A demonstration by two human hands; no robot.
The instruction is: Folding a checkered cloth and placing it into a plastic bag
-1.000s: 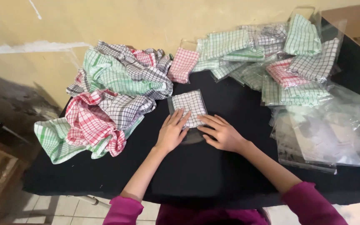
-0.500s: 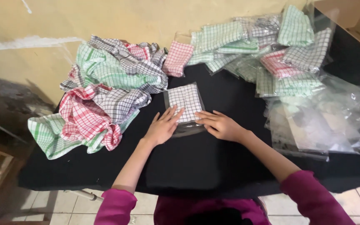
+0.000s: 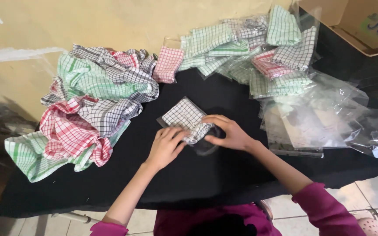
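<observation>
Both hands have slid onto the folded checked cloth (image 3: 184,120), left hand (image 3: 165,146) and right hand (image 3: 226,133) pressing it, fingers spread, right of the loose cloth heap (image 3: 88,109); its clear bag (image 3: 204,144) could crease or slip.

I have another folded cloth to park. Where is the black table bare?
Bare: the near strip of black table below both hands, and the gap between pink cloth and bagged cloth. Crowded: loose cloth heap and bag pile.
</observation>
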